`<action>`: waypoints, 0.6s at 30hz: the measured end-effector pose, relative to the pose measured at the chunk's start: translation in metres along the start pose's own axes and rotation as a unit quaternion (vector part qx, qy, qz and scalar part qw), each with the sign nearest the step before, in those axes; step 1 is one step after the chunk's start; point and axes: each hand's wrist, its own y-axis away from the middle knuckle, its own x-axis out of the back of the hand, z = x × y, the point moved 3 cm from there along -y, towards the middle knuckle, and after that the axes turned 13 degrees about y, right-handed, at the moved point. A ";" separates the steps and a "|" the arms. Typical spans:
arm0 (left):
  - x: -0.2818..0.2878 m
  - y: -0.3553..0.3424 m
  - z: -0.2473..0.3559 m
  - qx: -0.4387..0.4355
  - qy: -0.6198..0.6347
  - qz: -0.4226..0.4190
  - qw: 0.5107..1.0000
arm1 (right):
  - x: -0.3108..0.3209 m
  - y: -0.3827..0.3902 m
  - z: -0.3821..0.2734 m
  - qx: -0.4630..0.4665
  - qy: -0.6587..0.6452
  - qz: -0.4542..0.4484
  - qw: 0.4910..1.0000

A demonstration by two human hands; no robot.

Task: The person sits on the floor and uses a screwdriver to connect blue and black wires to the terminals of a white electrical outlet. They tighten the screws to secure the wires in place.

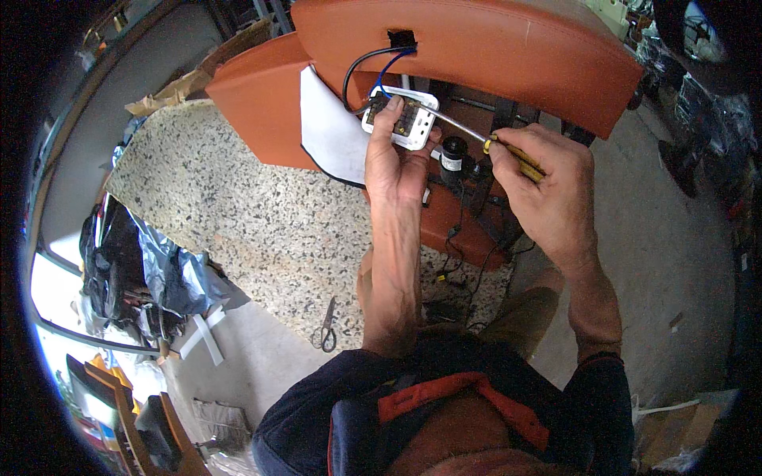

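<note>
My left hand (397, 159) is closed around a white electrical socket plate (423, 120), its dark back turned up toward me. The thumb presses on the wired side, where a black cable (347, 77) and a blue wire (382, 73) come in. Both leads run from a square cutout (402, 40) in an orange-brown upholstered panel (476, 47). In my right hand (548, 186) is a screwdriver (464, 127) with a yellow handle. Its shaft points left, and the tip reaches the back of the socket plate; the exact contact spot is too small to tell.
Below the panel a black cylindrical motor (452, 155) sits in a dark metal frame with loose cables. A white sheet (329, 131) lies over orange upholstery at left. Scissors (325, 327) rest on the speckled mat (238, 198). Plastic-wrapped scraps (171, 270) are piled at far left.
</note>
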 end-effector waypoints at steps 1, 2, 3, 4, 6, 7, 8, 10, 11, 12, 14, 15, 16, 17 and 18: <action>0.000 0.000 0.000 0.000 -0.002 -0.008 1.000 | 0.000 -0.001 0.001 0.003 0.001 -0.003 1.000; -0.001 -0.001 0.000 -0.003 -0.005 -0.015 1.000 | 0.000 -0.003 0.001 0.005 0.002 -0.005 1.000; -0.001 -0.001 0.000 -0.004 -0.009 -0.013 1.000 | -0.001 -0.004 0.002 0.009 0.003 -0.006 1.000; -0.001 -0.001 0.001 -0.007 -0.014 -0.010 1.000 | -0.001 -0.005 0.003 -0.001 0.001 -0.017 1.000; -0.001 -0.001 0.002 -0.013 -0.019 0.005 1.000 | -0.002 -0.006 0.005 -0.022 -0.005 -0.032 0.999; 0.000 -0.001 0.002 -0.015 -0.020 0.016 1.000 | -0.003 -0.007 0.006 -0.036 -0.017 -0.038 0.998; 0.001 0.000 0.002 -0.017 -0.021 0.028 0.999 | -0.003 -0.007 0.006 -0.053 -0.029 -0.043 0.997; 0.000 0.001 0.002 -0.012 -0.026 0.020 0.999 | -0.005 -0.008 0.008 -0.084 -0.055 -0.067 0.993; 0.000 0.001 0.002 -0.011 -0.030 0.020 0.999 | -0.005 -0.008 0.009 -0.098 -0.067 -0.087 0.989; 0.000 0.002 0.002 -0.014 -0.034 0.018 0.999 | -0.006 -0.008 0.009 -0.110 -0.087 -0.096 0.986; -0.001 0.002 0.003 -0.021 -0.043 0.022 0.999 | -0.004 -0.011 0.008 -0.066 -0.095 -0.053 0.992; -0.001 0.003 0.003 -0.023 -0.048 0.021 0.998 | -0.005 -0.012 0.008 -0.062 -0.098 -0.042 0.992; -0.001 0.003 0.003 -0.023 -0.051 0.021 0.998 | -0.002 -0.013 0.008 -0.033 -0.073 -0.030 0.996; -0.002 0.003 0.003 -0.023 -0.053 0.019 0.998 | -0.001 -0.012 0.009 -0.021 -0.044 -0.034 0.998; -0.002 0.003 0.003 -0.023 -0.054 0.019 0.998 | 0.000 -0.012 0.010 -0.010 -0.018 -0.030 0.999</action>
